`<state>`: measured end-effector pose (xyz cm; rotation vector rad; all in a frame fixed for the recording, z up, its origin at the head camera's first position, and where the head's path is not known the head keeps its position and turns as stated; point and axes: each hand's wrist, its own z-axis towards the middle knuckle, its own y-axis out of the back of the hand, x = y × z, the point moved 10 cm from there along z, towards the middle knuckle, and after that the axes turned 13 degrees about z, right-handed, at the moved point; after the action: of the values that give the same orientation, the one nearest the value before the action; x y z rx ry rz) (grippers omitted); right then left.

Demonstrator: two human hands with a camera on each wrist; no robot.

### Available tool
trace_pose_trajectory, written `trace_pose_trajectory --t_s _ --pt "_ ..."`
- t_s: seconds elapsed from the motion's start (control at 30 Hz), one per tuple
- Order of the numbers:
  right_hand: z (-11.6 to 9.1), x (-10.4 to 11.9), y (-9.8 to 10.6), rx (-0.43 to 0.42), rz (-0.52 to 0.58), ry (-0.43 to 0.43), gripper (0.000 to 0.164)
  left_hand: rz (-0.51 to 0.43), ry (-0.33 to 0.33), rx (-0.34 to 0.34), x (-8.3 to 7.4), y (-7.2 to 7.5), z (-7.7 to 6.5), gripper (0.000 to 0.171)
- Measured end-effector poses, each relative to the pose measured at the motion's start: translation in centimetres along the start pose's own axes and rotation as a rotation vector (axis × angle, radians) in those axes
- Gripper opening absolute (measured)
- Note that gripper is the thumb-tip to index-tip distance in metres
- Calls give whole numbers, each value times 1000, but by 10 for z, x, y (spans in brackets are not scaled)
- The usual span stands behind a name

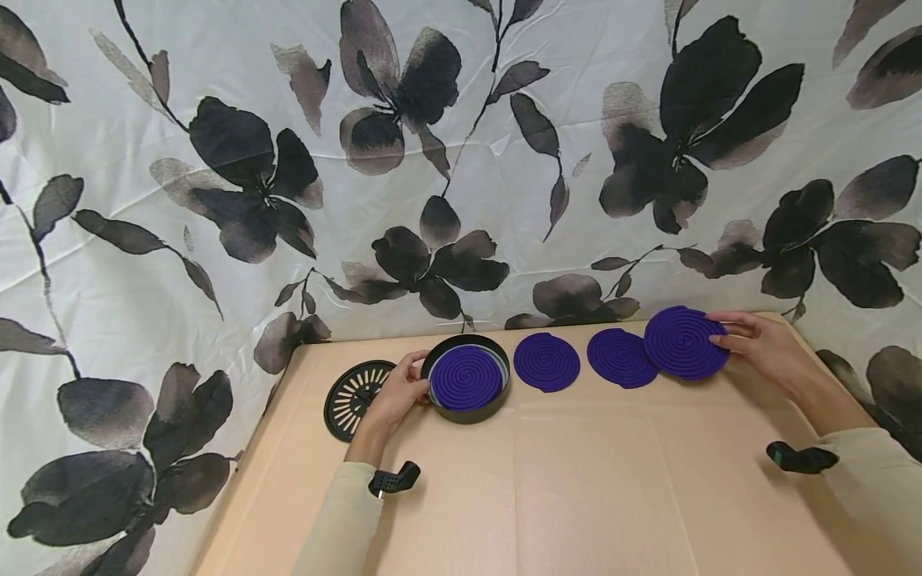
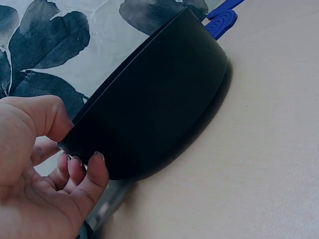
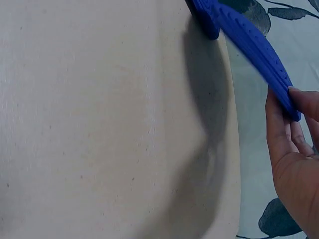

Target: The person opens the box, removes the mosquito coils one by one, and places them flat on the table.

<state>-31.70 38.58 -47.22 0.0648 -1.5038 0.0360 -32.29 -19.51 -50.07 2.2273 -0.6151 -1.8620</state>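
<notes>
My left hand (image 1: 399, 394) pinches the left wall of a round black tin (image 1: 467, 417), thumb at the rim and fingers outside. Inside the tin lies a purple spiral mosquito coil (image 1: 466, 378). At the far right my right hand (image 1: 763, 348) holds another purple mosquito coil (image 1: 686, 344) by its right edge, between thumb and fingers. The right wrist view shows this held coil (image 3: 256, 52) tilted and raised off the table. Its left edge overlaps a coil (image 1: 619, 358) lying on the table. One more coil (image 1: 547, 362) lies just right of the tin.
A black slotted round lid (image 1: 346, 400) lies left of the tin, partly hidden by my left hand and forearm. The light wooden table (image 1: 562, 488) ends at a floral cloth (image 1: 504, 160) behind and to the sides.
</notes>
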Motion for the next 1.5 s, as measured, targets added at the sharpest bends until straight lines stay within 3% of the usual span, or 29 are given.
trace_pose_trajectory --t_s 0.1,0.27,0.7,0.87,1.13,1.33,1.5 --pt "1 1 5 -10 -84 24 41 5 1 22 -11 0 -8 65" --pt "1 1 15 -35 -134 34 40 0 -3 29 -18 0 -14 64" --pt "-3 -7 25 -47 0 -41 35 -4 -3 29 -17 1 -12 64" --pt "-3 -11 28 -55 -1 -53 35 0 -3 25 -18 1 -13 64" --pt "-4 -18 33 -82 -89 -108 38 7 5 18 -17 1 -13 64" --pt "-4 -20 36 -103 -259 -136 54 9 2 20 -17 1 -13 64" --pt "-4 -20 37 -110 -306 -141 59 11 -4 18 -17 1 -13 64"
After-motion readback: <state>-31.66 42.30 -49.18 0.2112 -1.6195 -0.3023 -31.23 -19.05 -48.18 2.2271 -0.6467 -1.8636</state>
